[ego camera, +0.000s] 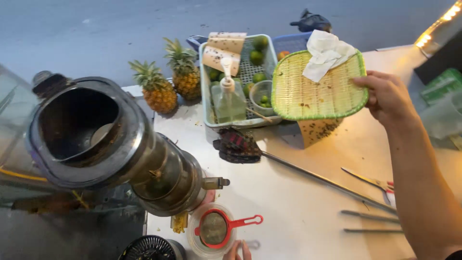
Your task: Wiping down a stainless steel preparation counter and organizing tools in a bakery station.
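Above the table's far right, the right hand (385, 96) pinches a green-rimmed woven tray (313, 91) carrying crumpled white tissue (326, 54); left fingertips (237, 251) touch the near cup (211, 231). Beige speckled packages (222, 50) lean in the far basket (207, 103).

The right hand (387, 96) lifts a green woven tray (313, 91) by its edge, a white cloth (327, 53) lying on it beside the fingers (363, 82). Just below those fingers, long metal tongs (327, 182) lie on the white desk (298, 212). The left hand (237, 251) rests by a cup holding a red strainer (216, 228), under the juicer (120, 149).
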